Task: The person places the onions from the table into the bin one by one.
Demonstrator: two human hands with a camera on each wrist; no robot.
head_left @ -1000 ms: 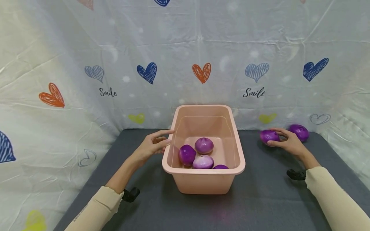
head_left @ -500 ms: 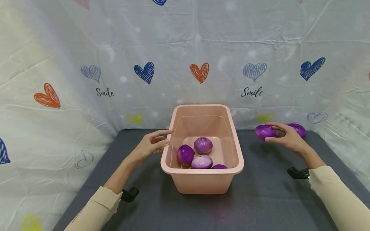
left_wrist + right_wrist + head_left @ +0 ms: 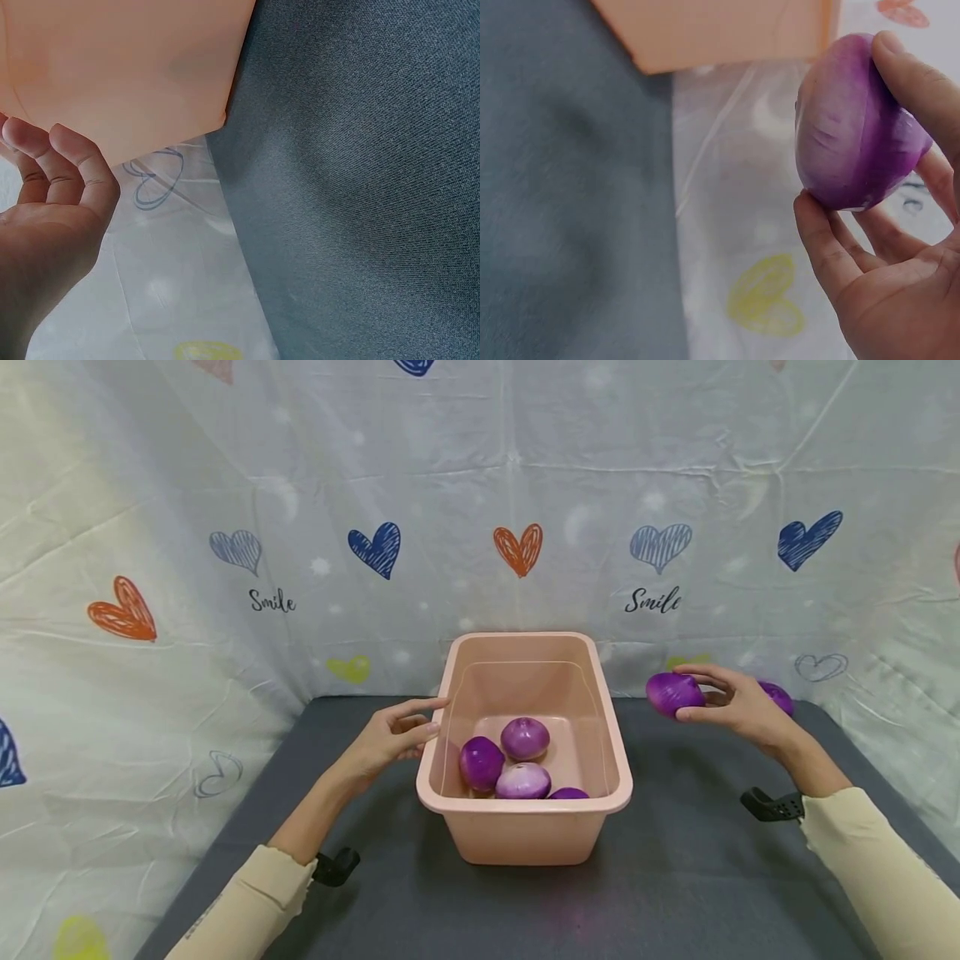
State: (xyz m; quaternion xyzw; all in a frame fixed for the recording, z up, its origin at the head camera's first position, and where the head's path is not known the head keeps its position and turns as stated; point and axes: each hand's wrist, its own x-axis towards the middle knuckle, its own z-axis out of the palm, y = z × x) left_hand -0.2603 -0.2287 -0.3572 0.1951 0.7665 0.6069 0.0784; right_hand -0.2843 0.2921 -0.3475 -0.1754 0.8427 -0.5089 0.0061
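My right hand pinches a peeled purple onion between thumb and fingers. This onion is raised above the table, to the right of a pink plastic tub. Up close in the right wrist view, the thumb lies on one side of the held onion and fingertips on the other. My left hand touches the left rim of the tub, its fingers loosely bent. In the left wrist view the bent fingers of the left hand are beside the tub's outer wall. Several onions lie inside the tub, including a paler onion.
Another purple onion lies at the back right of the table, partly hidden behind the right hand. A dark grey cloth covers the table. A white curtain with printed hearts stands behind and at the sides.
My right hand has lifted the onion off the table and carried it slightly left, toward the tub. My left hand stays at the tub's rim.
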